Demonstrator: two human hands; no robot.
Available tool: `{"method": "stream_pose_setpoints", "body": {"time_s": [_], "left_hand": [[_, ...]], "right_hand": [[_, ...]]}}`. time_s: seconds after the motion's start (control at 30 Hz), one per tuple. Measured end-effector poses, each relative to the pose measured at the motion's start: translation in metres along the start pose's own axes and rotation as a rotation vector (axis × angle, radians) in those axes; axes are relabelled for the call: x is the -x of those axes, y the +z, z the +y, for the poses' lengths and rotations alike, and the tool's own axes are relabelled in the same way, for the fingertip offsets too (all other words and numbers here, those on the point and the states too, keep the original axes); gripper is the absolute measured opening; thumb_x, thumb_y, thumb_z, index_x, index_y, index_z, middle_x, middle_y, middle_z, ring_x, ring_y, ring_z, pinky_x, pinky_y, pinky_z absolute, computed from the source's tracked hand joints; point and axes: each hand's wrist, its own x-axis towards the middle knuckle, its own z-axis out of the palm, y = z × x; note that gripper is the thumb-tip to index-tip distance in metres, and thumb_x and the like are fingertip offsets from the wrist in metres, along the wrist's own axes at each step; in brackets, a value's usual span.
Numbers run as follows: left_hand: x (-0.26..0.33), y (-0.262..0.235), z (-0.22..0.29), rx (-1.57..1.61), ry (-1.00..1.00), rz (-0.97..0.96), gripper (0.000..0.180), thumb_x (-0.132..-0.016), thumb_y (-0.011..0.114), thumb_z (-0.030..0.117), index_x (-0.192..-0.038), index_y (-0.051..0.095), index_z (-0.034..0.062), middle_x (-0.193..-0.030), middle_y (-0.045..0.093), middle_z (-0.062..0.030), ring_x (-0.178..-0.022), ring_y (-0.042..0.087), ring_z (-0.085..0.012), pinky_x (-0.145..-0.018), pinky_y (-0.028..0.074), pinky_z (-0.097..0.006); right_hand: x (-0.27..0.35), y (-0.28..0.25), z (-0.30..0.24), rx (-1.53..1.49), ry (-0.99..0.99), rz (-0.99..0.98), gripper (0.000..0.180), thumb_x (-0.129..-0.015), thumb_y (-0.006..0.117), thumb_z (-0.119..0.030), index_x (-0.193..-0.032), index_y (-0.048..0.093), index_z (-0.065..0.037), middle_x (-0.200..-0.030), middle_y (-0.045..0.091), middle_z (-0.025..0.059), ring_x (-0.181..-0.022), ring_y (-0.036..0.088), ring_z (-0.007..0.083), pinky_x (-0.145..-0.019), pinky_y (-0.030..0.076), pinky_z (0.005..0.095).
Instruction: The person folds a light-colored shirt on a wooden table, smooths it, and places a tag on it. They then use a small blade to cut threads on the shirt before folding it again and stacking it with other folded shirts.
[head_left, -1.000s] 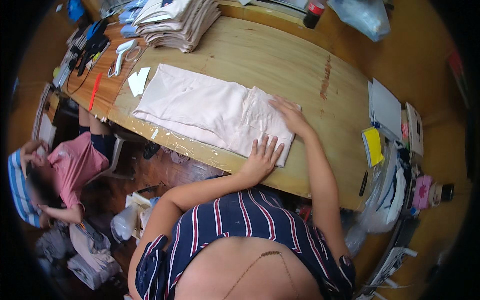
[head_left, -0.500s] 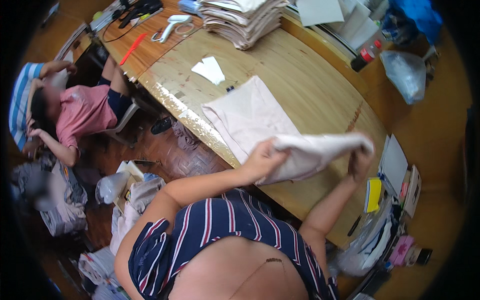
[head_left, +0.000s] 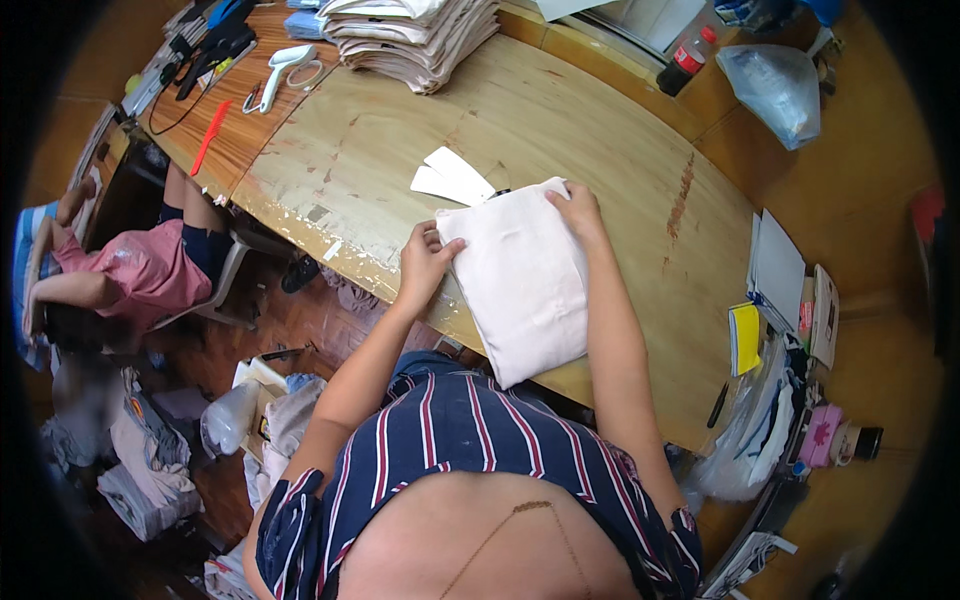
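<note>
A pale pink garment (head_left: 522,285), folded into a flat rectangle, lies on the wooden table with its near corner by the front edge. My left hand (head_left: 428,264) pinches its far left corner, thumb on top and fingers curled at the side. At the far right corner, my right hand (head_left: 578,212) grips the edge, thumb over the cloth and the other fingers partly hidden. Just beyond the garment lie white card strips (head_left: 452,178), next to a small dark item partly covered by the cloth.
A tall stack of folded pale garments (head_left: 410,45) stands at the far side. Left of it are a white handheld tool (head_left: 285,72), a tape roll (head_left: 305,75) and a red ruler-like strip (head_left: 210,137). A cola bottle (head_left: 687,62) stands far right. A seated person (head_left: 150,265) is at left.
The raised flap of the garment has been folded down flat. Both my hands have moved to its far corners, the left hand leftward and the right hand away from me and left.
</note>
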Motion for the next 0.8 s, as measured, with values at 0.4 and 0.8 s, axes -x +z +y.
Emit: {"method": "stream_pose_setpoints", "body": {"time_s": [0.4, 0.8], "left_hand": [[-0.162, 0.080, 0.043, -0.744, 0.326, -0.530, 0.043, -0.072, 0.063, 0.031, -0.093, 0.054, -0.0052, -0.096, 0.056, -0.0244, -0.091, 0.055, -0.0331, -0.076, 0.043, -0.038], [-0.155, 0.043, 0.202, -0.138, 0.646, -0.877, 0.029, -0.081, 0.059, 0.023, -0.100, 0.045, 0.0053, -0.081, 0.051, 0.0021, -0.074, 0.045, -0.0065, -0.064, 0.038, -0.020]], "right_hand": [[-0.022, -0.053, 0.033, 0.050, 0.243, 0.225, 0.040, -0.070, 0.066, -0.018, -0.102, 0.054, 0.003, -0.097, 0.059, 0.0178, -0.089, 0.056, 0.0274, -0.077, 0.041, 0.0316], [0.019, -0.189, -0.052, -0.576, -0.369, 0.099, 0.026, -0.077, 0.062, -0.017, -0.097, 0.054, -0.002, -0.093, 0.058, 0.0039, -0.086, 0.054, 0.0134, -0.080, 0.042, 0.0274]]}}
